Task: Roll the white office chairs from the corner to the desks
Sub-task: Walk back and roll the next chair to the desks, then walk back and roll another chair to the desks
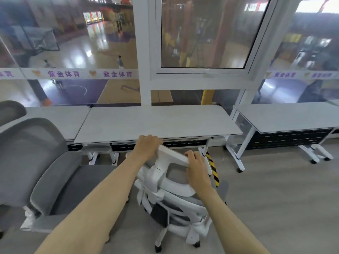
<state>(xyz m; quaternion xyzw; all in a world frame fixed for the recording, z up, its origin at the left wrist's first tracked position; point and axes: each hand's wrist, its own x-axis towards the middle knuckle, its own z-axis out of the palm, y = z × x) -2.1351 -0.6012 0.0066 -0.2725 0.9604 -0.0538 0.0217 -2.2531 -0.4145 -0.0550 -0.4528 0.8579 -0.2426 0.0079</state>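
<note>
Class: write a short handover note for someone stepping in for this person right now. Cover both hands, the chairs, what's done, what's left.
Left hand and right hand each grip an end of the top bar of the white chair.
It stands at the middle desk; a second chair stands left.
Done: this chair is at the desk. Left: tuck it in; right desk shows no chair.

Grey floor [275, 198], bearing white chair [174, 186], wheeled desks [157, 121]

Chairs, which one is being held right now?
The white chair in front of the middle desk: the left hand and right hand both grip its top bar. The grey chair to its left stands untouched.
</note>
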